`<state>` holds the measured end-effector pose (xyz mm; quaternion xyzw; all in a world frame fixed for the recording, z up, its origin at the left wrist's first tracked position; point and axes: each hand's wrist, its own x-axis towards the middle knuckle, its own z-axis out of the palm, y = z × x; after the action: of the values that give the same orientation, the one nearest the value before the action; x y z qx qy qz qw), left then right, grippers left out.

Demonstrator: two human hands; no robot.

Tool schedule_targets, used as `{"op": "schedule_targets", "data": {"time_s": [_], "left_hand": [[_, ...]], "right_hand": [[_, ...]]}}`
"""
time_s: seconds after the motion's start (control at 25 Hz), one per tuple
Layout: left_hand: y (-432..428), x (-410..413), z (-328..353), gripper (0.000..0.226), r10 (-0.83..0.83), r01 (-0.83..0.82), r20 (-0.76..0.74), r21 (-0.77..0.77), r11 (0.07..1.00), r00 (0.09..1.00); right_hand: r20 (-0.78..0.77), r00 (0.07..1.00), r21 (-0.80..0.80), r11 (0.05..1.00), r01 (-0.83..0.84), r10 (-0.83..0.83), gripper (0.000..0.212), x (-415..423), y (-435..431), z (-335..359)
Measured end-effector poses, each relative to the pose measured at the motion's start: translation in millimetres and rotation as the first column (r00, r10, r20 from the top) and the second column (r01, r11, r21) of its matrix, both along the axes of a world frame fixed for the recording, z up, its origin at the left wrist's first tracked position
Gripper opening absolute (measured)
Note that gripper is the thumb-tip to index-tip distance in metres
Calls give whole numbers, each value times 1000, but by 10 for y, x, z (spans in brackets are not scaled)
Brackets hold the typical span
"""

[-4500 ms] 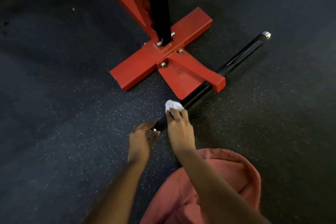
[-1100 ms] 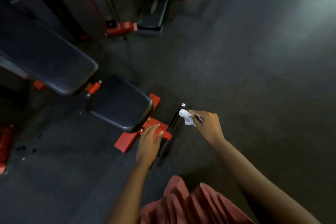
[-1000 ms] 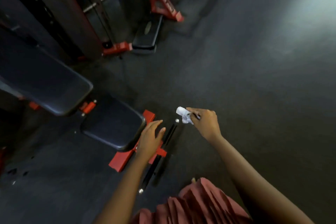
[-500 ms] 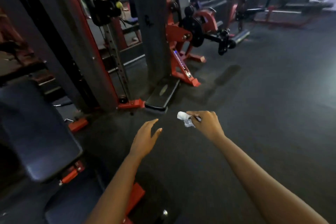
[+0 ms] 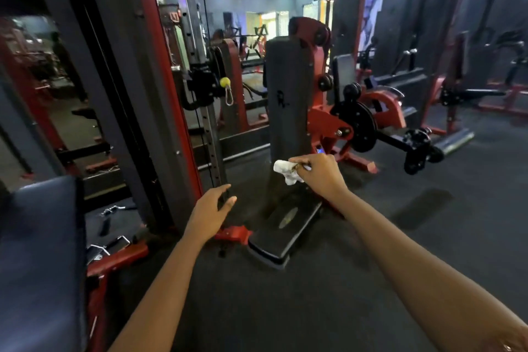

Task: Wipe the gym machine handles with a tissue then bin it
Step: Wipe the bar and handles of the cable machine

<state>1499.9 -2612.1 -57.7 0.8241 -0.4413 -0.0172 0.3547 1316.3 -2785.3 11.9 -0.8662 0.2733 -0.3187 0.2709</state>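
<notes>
Head view looks out over the dark gym floor, both bare arms stretched forward. The right hand is raised, its grip pinched tight on the crumpled white tissue, which pokes out left of the fingers, in mid-air before a tall dark machine column. The left hand sits lower, grip wide and relaxed, holding nothing, just left of a black footplate.
</notes>
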Motion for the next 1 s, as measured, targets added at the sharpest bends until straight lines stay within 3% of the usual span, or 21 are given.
{"op": "schedule_targets", "data": {"time_s": [0.32, 0.64, 0.8, 1.0], "left_hand": [[-1479, 1136, 634, 44, 189, -220, -168, -192, 956, 968], [-2694, 2414, 1030, 42, 365, -476, -337, -357, 803, 868], [-2892, 3134, 1105, 39, 534, -637, -350, -351, 687, 769], [-2799, 4005, 1306, 39, 648, -712, -301, -377, 593, 699]], "right_hand": [[146, 989, 91, 995, -34, 20, 25, 1405, -1705, 391], [234, 942, 132, 952, -275, 240, 24, 3052, -2912, 603], [325, 888, 382, 814, -438, 325, 24, 4055, -2928, 266], [552, 819, 651, 532, -541, 157, 26, 5100, -2497, 87]]}}
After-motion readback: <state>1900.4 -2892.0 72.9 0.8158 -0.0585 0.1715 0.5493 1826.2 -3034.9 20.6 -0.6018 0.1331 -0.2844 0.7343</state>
